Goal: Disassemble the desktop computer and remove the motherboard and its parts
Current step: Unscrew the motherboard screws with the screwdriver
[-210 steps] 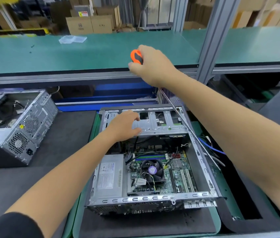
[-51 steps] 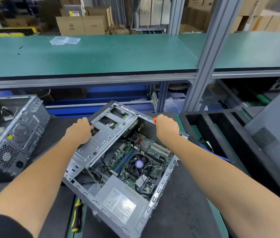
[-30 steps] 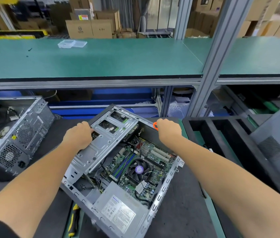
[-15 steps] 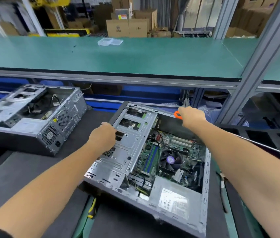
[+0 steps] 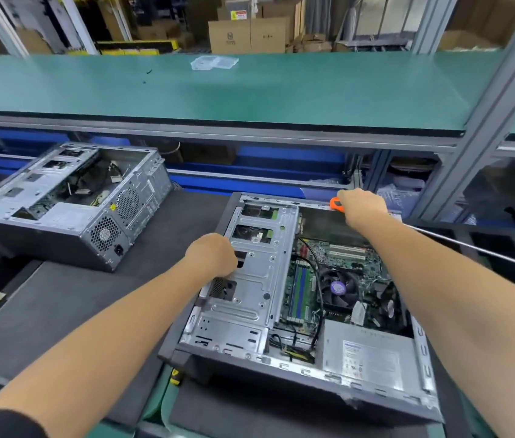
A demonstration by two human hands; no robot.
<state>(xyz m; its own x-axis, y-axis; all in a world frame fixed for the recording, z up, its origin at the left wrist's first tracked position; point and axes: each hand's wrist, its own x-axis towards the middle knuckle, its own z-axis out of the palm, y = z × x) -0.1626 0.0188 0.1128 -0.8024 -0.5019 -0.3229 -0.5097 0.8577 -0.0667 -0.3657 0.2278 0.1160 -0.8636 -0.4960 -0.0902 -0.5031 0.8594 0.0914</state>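
computer case (image 5: 300,311) edges under both hands (image 5: 213,254)

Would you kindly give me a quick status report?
Left hand grips silver drive cage. Right hand holds orange-handled screwdriver at open grey computer case. Green motherboard still inside.

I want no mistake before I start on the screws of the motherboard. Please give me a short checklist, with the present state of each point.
1. Computer case lies flat on the mat, open side up: ok.
2. Left hand steadies the drive cage: ok.
3. Screwdriver is in the right hand: ok, but its long shaft points away from the case.
4. Motherboard is free of parts: not ok; CPU fan and cables are on it.
5. Power supply is unplugged: cannot tell.
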